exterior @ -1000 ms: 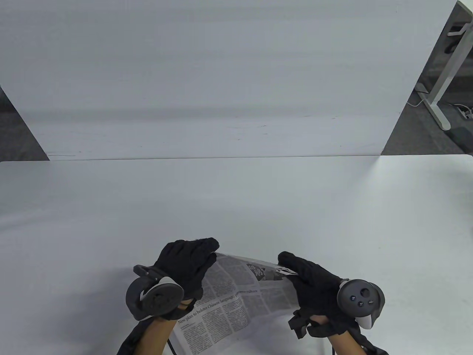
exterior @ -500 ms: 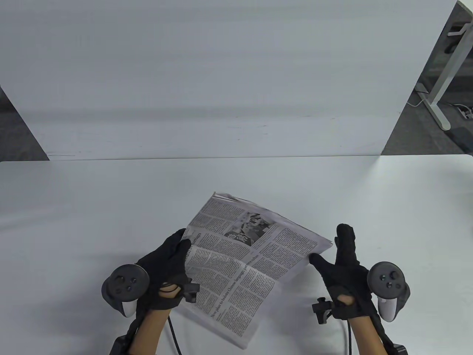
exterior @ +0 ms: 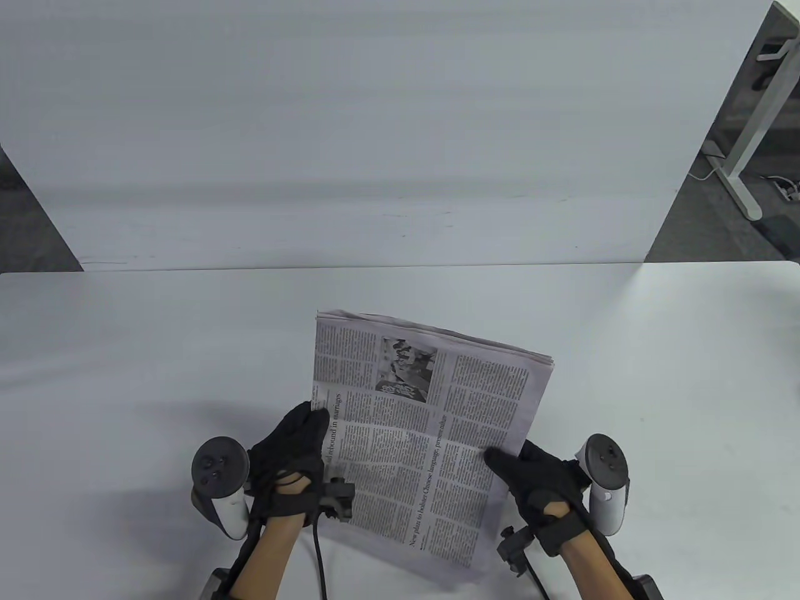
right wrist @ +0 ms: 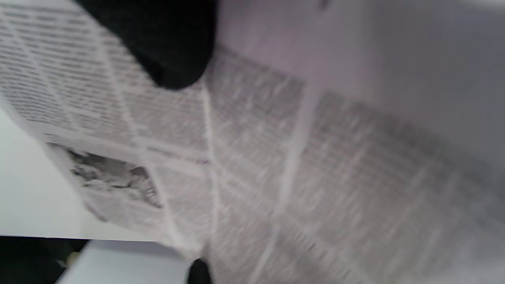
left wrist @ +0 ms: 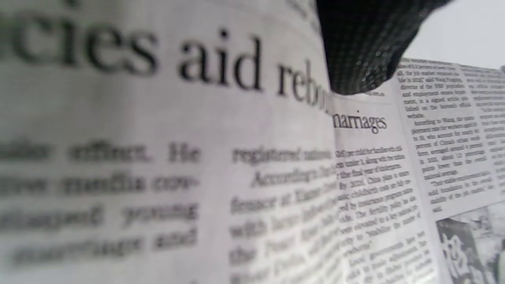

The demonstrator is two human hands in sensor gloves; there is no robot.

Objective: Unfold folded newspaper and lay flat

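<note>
A folded newspaper (exterior: 419,425) with black print and a small photo is held above the near middle of the white table (exterior: 125,350), its far edge tilted toward the back. My left hand (exterior: 294,459) grips its left edge, thumb on the page. My right hand (exterior: 531,478) grips its right edge, thumb on top. In the left wrist view the page (left wrist: 197,157) fills the frame under a gloved fingertip (left wrist: 363,51). In the right wrist view the page (right wrist: 256,157) is blurred, with a gloved finger (right wrist: 165,43) on it.
A white panel (exterior: 375,125) stands upright along the table's far edge. A desk leg (exterior: 747,144) and cables on the floor show at the far right. Glove cables (exterior: 319,556) trail toward the near edge.
The newspaper was lifted from the table's near edge, moved away from me and turned to face up. Both hands shifted from its top to its side edges.
</note>
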